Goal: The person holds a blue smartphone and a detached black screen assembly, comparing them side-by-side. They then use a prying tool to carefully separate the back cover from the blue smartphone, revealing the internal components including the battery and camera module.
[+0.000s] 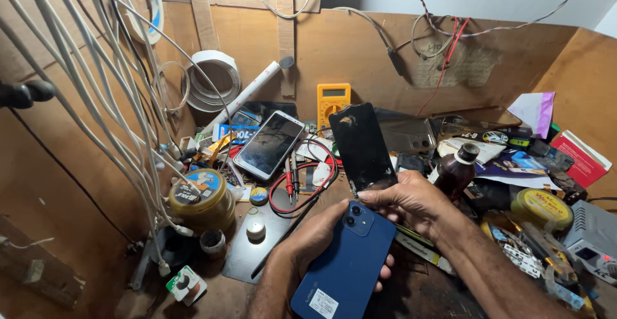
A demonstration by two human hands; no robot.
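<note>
Left hand (321,238) grips my blue phone (347,264) back-up; right hand (411,203) pinches the black panel (362,146) upright over the bench (424,290).

You've got a dark blue phone (344,264), a glossy black screen panel (363,148), a yellow multimeter (333,100), red and black probe leads (308,187), white cables (96,87), and a brown bottle (455,174).
</note>
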